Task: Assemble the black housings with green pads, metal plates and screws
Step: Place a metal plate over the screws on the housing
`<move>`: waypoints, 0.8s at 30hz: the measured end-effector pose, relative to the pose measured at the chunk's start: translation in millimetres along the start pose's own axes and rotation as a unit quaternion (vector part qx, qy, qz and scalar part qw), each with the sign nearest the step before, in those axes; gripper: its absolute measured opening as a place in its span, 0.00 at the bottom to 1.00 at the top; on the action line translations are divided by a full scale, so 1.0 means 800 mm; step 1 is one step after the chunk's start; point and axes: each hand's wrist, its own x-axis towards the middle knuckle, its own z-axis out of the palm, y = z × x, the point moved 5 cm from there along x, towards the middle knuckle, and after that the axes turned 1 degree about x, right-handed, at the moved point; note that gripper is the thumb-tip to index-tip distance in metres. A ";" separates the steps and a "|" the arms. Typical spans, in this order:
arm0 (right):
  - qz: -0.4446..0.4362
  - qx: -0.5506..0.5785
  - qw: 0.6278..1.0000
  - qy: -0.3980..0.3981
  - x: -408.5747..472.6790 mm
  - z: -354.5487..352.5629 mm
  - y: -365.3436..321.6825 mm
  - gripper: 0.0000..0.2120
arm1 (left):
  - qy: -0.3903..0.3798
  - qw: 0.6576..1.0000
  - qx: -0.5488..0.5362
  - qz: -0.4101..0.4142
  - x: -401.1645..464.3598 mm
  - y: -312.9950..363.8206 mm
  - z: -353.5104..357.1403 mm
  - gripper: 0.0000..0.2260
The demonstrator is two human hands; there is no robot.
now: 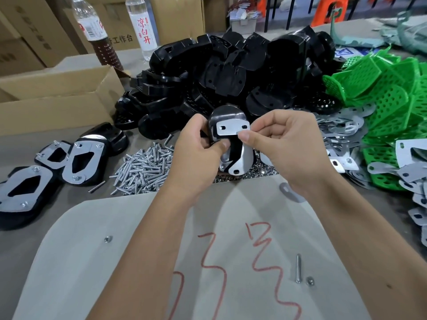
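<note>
1. Loose screw (298,269) and nut (310,281) lie nearest, on the bench sheet.
2. Left hand (196,144) grips the black housing (225,116) above the screw pile (145,167), steadying it.
3. Right hand (284,137) pinches the metal plate (233,128) against it, apparently aligning holes.
4. Any green pad inside is hidden.

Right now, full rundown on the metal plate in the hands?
The metal plate is flat, silvery, frame-shaped with rounded corners; two small holes show in its top bar. It lies against a glossy black housing, above the screw pile. The right hand pinches its top right corner; the left hand grips the housing, thumb below the bar.
</note>
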 end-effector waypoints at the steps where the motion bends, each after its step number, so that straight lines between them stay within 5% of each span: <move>1: -0.003 -0.001 1.000 0.000 0.000 0.000 -0.001 0.08 | -0.007 1.000 0.001 0.002 0.000 0.001 0.001 0.07; 24: 0.070 0.106 0.992 0.023 -0.005 -0.004 0.007 0.09 | -0.053 0.997 -0.049 0.040 0.004 0.000 0.003 0.08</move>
